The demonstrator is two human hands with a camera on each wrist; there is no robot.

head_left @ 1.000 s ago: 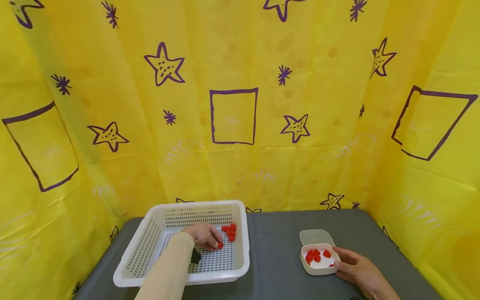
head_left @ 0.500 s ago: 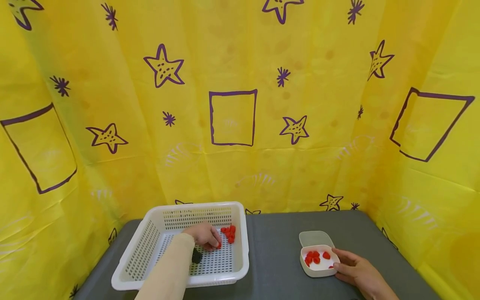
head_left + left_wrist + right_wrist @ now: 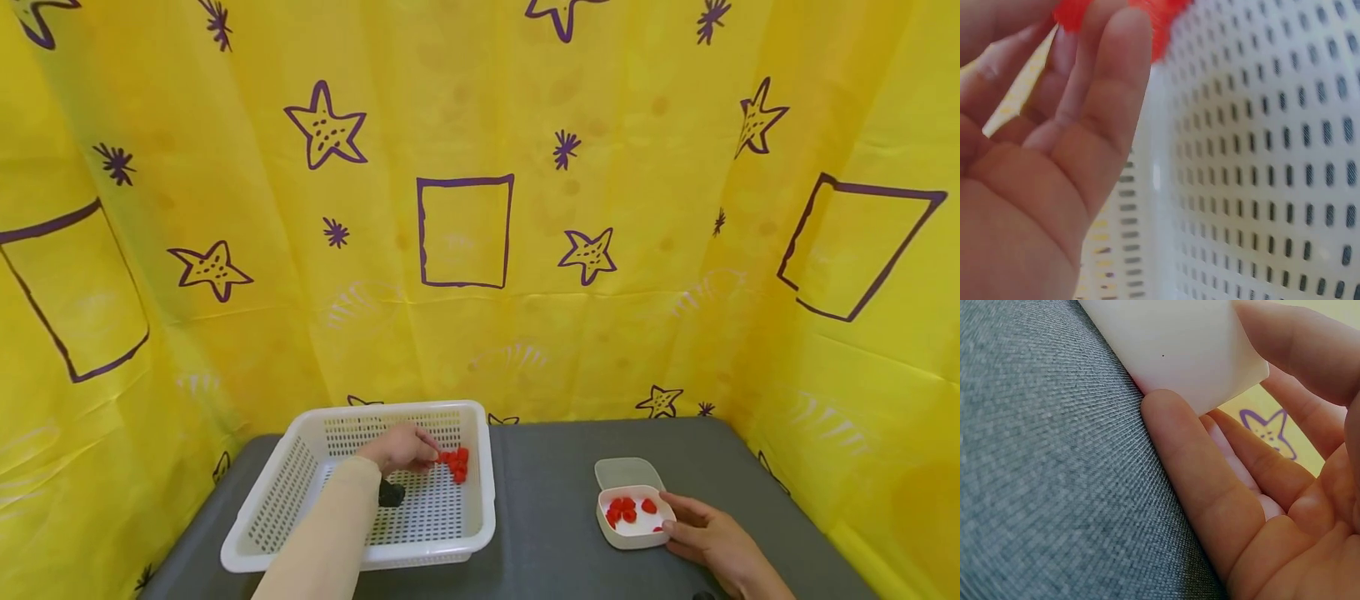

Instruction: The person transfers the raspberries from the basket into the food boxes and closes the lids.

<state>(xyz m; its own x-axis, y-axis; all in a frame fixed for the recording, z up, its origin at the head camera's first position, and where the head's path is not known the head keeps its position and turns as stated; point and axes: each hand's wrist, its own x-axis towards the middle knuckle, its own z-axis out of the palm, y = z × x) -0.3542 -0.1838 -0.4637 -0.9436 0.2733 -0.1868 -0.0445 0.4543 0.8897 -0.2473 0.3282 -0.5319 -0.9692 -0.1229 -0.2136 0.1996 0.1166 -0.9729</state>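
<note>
My left hand [image 3: 403, 447] reaches into a white slotted plastic basket [image 3: 486, 492], fingertips beside a small cluster of red raspberries [image 3: 460, 467]. In the left wrist view, thumb and fingers pinch a raspberry [image 3: 1071, 15], with more red just behind them. On the right, a small white box [image 3: 636, 540] holds several raspberries [image 3: 622, 508]. My right hand [image 3: 708, 533] grips the box's right side, thumb at the near corner and fingers at the far one. Up close in the right wrist view, fingers touch the box's pale outer wall [image 3: 1185, 350].
A translucent lid [image 3: 628, 473] lies behind the box. Inside the basket, a dark object [image 3: 391, 493] shows by the left wrist. Both containers stand on a grey cloth-covered table [image 3: 547, 500]. A yellow curtain [image 3: 465, 333] with purple drawings encloses the back and sides.
My left hand has moved toward the back of the basket with the raspberry, up to the cluster. The right hand keeps its hold on the box.
</note>
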